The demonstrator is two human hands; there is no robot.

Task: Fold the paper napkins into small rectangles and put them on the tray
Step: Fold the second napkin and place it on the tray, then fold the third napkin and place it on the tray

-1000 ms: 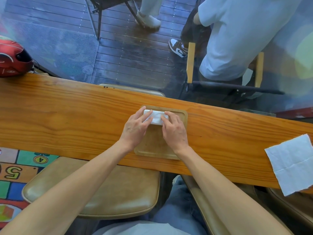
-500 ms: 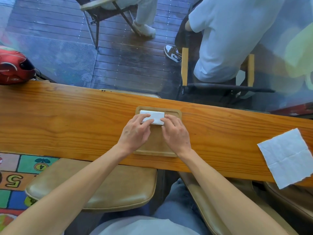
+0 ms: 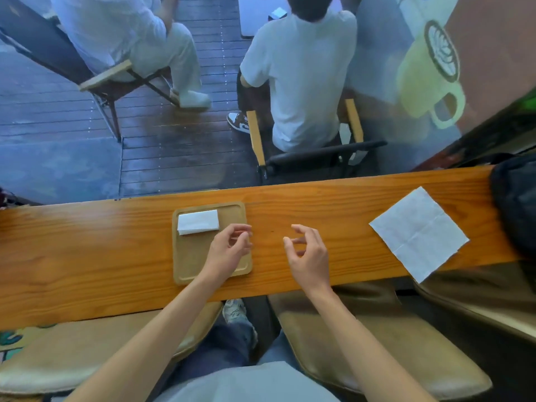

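Here, a wooden counter [image 3: 87, 250] against glass, decking [image 3: 174, 158] beyond.

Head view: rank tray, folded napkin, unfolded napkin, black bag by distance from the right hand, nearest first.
From the right hand:
1. Tray, just to its left, partly under the left hand.
2. Folded napkin, on the tray's far-left corner.
3. Unfolded napkin, flat on the counter to the right.
4. Black bag, at the counter's far right end.

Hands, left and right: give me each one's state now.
Left hand: open, fingers loosely curled, holding nothing.
Right hand: open, fingers loosely curled, holding nothing.
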